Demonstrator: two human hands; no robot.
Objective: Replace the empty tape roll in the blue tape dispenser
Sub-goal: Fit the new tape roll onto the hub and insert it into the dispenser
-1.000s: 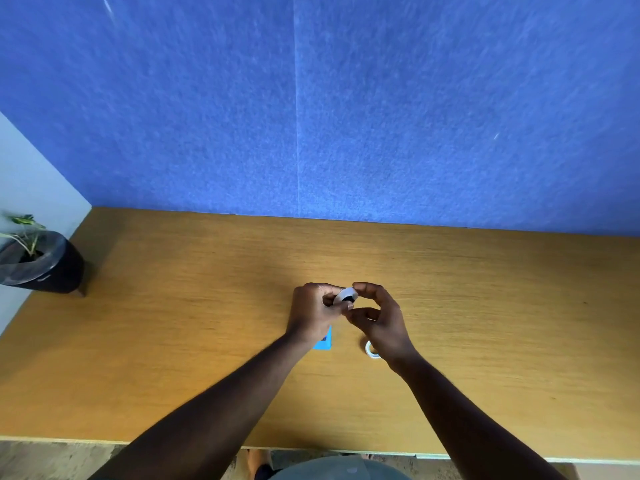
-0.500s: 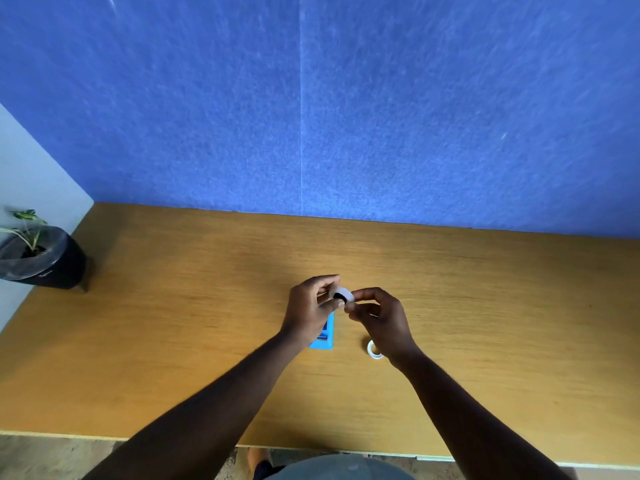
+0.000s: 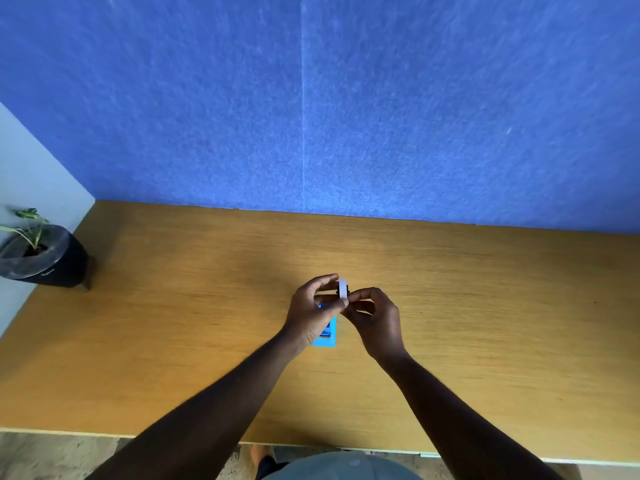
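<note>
Both hands hold the small white tape roll (image 3: 343,289) on its black hub above the blue plastic dispenser (image 3: 327,336) on the wooden desk (image 3: 194,306). Left hand (image 3: 313,313) pinches the rim; right hand (image 3: 375,318) apparently grips the hub. Keep the hub square to the roll; press evenly.

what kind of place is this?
Probably an office desk or cubicle: a wooden desk set against a blue felt partition, a potted plant at its left corner, and a blue tape dispenser under the hands.
</note>
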